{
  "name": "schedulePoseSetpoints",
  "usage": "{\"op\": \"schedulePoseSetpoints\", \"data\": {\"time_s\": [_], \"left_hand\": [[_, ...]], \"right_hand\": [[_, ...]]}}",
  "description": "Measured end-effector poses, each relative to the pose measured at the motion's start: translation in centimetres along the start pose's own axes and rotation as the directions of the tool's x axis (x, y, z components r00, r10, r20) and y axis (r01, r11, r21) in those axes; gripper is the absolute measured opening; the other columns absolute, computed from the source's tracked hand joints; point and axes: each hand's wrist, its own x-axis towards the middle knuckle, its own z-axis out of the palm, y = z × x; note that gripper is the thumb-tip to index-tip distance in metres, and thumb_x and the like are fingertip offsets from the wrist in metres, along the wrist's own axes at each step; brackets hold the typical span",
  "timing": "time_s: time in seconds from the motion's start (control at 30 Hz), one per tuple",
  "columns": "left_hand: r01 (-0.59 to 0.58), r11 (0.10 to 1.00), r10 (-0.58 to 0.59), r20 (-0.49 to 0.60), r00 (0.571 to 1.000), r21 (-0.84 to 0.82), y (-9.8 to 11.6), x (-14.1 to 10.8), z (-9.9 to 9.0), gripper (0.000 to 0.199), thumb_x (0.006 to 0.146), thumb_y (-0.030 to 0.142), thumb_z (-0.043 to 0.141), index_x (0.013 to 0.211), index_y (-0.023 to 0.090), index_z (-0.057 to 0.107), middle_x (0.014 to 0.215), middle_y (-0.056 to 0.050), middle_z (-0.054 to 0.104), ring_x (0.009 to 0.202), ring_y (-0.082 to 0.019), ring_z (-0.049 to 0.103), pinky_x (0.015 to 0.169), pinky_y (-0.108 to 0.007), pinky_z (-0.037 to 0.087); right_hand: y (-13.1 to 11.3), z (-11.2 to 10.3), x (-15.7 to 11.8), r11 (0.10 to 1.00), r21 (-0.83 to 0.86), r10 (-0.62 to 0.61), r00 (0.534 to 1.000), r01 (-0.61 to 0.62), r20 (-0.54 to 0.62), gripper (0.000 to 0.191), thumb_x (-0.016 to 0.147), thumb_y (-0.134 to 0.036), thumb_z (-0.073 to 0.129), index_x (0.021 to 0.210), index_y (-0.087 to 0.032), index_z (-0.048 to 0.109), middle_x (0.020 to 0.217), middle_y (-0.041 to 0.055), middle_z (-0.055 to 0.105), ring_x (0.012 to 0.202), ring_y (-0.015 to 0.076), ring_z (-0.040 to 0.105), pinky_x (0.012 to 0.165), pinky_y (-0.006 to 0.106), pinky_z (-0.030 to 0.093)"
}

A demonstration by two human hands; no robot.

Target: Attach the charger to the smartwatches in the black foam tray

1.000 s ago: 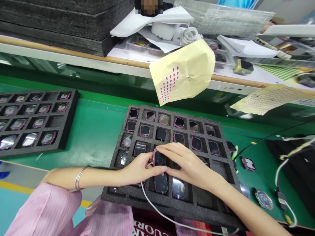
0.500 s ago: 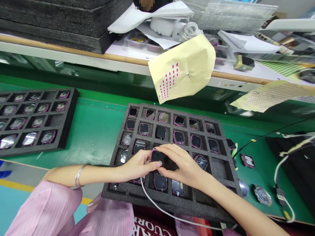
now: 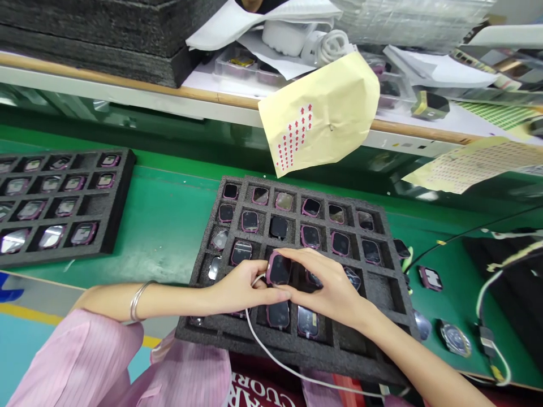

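A smartwatch body [image 3: 279,269] with a purple rim and dark screen is held above the foam tray [image 3: 377,291]. My right hand [image 3: 333,282] grips it, fingertips at its top edge and thumb near its lower edge. My left hand [image 3: 241,287] is closed at the watch's left side, with a white cable [image 3: 257,340] running up into its fingers. The cable's end is hidden behind my fingers and the watch. Below the hands, more watch bodies, such as one watch [image 3: 278,315], lie in the tray's compartments.
A second foam tray [image 3: 111,226] of watches lies at the left. Loose watch parts, including a purple frame [image 3: 430,278] and a round watch [image 3: 453,337], rest at the right beside cables. A shelf edge [image 3: 220,99] with a hanging yellow paper [image 3: 322,116] runs behind.
The watch has shifted slightly right and turned, showing more of its screen. My right fingers have spread further around it, and my left thumb has slid toward its lower edge.
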Motion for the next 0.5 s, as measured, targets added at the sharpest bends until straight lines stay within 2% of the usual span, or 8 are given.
{"op": "schedulePoseSetpoints", "data": {"time_s": [0.17,0.27,0.37,0.5], "left_hand": [[0.018,1.0,-0.018,0.025,1.0,0.007,-0.06,-0.15,-0.19,0.036,0.072,0.039,0.074,0.09,0.013,0.055,0.057,0.008,0.037,0.047,-0.005,0.028,0.043,-0.021,0.02],[-0.007,1.0,0.007,0.028,1.0,0.006,-0.07,-0.19,-0.17,0.038,0.069,0.038,0.077,0.088,0.013,0.054,0.056,0.009,0.033,0.048,-0.006,0.026,0.044,-0.021,0.018],[-0.042,0.999,0.042,-0.002,0.999,0.001,-0.09,-0.13,-0.13,0.039,0.069,0.039,0.076,0.09,0.013,0.056,0.064,0.006,0.039,0.053,-0.006,0.03,0.048,-0.021,0.023],[-0.073,0.997,0.073,-0.043,0.996,0.003,-0.18,0.04,-0.05,0.036,0.076,0.039,0.069,0.098,0.012,0.059,0.078,0.0,0.051,0.061,-0.009,0.041,0.055,-0.022,0.033]], "right_hand": [[-0.29,-0.57,0.18,1.0,0.005,0.001,0.999,-0.001,-0.048,0.042,0.08,-0.024,0.068,0.12,-0.021,0.055,0.109,0.0072,0.068,0.095,0.0214,0.066,0.088,0.035,0.052],[-0.32,-0.53,0.06,1.0,-0.003,-0.019,1.0,0.019,-0.009,0.041,0.081,-0.027,0.068,0.119,-0.021,0.055,0.111,0.0083,0.067,0.1,0.023,0.064,0.09,0.038,0.051],[-0.25,-0.25,-0.15,0.997,-0.06,-0.04,0.998,0.042,0.04,0.04,0.085,-0.031,0.064,0.122,-0.02,0.054,0.116,0.0111,0.065,0.106,0.0256,0.062,0.092,0.041,0.05],[-0.29,-0.1,-0.28,0.988,-0.142,-0.048,0.995,0.06,0.083,0.042,0.086,-0.028,0.06,0.126,-0.019,0.052,0.119,0.0122,0.063,0.107,0.0263,0.061,0.093,0.043,0.05]]}}
